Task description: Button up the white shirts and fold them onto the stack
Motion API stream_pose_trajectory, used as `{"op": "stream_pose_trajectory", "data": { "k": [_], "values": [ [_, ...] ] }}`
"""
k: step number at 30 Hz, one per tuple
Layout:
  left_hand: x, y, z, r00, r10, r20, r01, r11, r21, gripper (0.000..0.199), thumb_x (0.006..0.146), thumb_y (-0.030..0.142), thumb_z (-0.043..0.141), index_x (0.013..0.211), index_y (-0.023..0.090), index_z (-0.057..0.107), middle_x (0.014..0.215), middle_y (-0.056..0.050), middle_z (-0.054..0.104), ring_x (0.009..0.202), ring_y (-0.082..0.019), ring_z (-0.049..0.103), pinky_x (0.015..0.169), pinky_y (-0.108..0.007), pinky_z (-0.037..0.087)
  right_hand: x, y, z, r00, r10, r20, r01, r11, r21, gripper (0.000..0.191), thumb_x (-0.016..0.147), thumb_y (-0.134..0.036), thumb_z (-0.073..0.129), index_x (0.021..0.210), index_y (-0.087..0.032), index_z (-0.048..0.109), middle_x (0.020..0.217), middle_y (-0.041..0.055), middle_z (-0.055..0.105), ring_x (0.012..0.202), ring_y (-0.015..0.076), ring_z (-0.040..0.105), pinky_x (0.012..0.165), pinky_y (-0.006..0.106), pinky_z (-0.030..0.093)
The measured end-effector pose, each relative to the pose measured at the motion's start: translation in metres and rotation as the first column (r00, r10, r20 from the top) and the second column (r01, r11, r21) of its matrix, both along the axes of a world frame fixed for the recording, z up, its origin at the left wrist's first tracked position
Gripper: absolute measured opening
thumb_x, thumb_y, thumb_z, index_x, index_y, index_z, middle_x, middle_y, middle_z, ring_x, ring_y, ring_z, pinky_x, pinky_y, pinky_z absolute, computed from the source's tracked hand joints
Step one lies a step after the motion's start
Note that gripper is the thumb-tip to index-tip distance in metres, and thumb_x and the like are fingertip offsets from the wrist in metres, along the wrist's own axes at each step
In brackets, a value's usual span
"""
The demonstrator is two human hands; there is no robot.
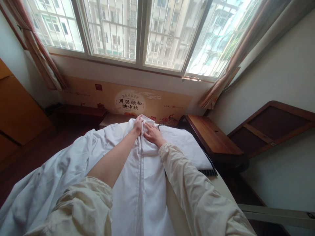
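A large white cloth (128,196), like a sheet or cover, is spread over the surface in front of me. Two long edges run side by side down its middle, and loose folds hang off to the left. My left hand (138,125) is closed on the cloth near its far end, where the fabric bunches up. Just to the right, my right hand (153,133) lies with fingers stretched out on the same fabric. A folded white cloth (184,142) sits to the right of that hand, over something with a dark striped edge (208,172).
The cream tabletop (178,200) shows beside the cloth. To the right are a wooden desk (211,134) and a leaning wood-framed panel (273,127). A printed banner (152,101) and barred windows (162,36) are ahead. An orange-brown cabinet (22,108) stands left.
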State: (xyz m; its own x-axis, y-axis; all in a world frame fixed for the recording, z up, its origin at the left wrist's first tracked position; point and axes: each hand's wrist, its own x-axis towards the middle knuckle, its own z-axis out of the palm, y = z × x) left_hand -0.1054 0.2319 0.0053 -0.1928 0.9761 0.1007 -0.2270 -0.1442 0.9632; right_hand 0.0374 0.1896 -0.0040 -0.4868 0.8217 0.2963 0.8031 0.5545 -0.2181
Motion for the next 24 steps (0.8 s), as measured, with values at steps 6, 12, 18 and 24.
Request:
{"op": "stream_pose_trajectory", "data": {
  "k": [6, 12, 18, 24],
  "values": [
    [-0.027, -0.017, 0.005, 0.892, 0.184, -0.413, -0.164, 0.983, 0.083, 0.026, 0.083, 0.012, 0.065, 0.106, 0.022, 0.063, 0.124, -0.014, 0.072, 0.125, -0.029, 0.064, 0.113, -0.039, 0.044, 0.000, 0.003, 0.000, 1.000, 0.001, -0.003, -0.001, 0.999, -0.053, 0.060, 0.107, -0.038, 0.047, 0.166, -0.026, 0.047, 0.173, 0.0071, 0.043, 0.154, 0.0307, 0.045, 0.129, 0.048, 0.032],
    [-0.051, -0.054, -0.002, 0.796, 0.081, -0.600, -0.082, 0.996, 0.026, 0.035, 0.061, 0.017, 0.088, 0.081, 0.024, 0.060, 0.099, -0.010, 0.071, 0.112, -0.033, 0.066, 0.103, -0.039, 0.047, -0.003, 0.003, 0.002, 0.999, -0.014, -0.041, 0.012, 0.999, -0.053, 0.055, 0.109, -0.041, 0.046, 0.162, -0.030, 0.052, 0.171, 0.0061, 0.046, 0.153, 0.0315, 0.047, 0.129, 0.050, 0.033],
    [-0.050, -0.056, 0.006, 0.713, 0.089, -0.695, -0.134, 0.991, -0.011, 0.040, 0.057, 0.021, 0.093, 0.073, 0.025, 0.057, 0.098, -0.012, 0.069, 0.117, -0.038, 0.067, 0.098, -0.038, 0.046, -0.014, -0.002, 0.007, 0.999, -0.041, -0.024, 0.040, 0.998, -0.039, 0.060, 0.102, -0.026, 0.048, 0.162, -0.024, 0.052, 0.171, 0.0090, 0.046, 0.154, 0.0319, 0.046, 0.129, 0.049, 0.032],
    [-0.046, -0.055, 0.000, 0.661, 0.154, -0.735, -0.111, 0.988, 0.106, 0.025, 0.082, 0.019, 0.075, 0.069, 0.026, 0.055, 0.082, -0.009, 0.067, 0.103, -0.033, 0.068, 0.096, -0.039, 0.047, -0.027, -0.010, -0.003, 1.000, 0.013, -0.004, -0.013, 0.999, -0.051, 0.063, 0.106, -0.030, 0.041, 0.168, -0.019, 0.043, 0.173, 0.0096, 0.041, 0.160, 0.0303, 0.037, 0.131, 0.048, 0.027]
  ]
}}
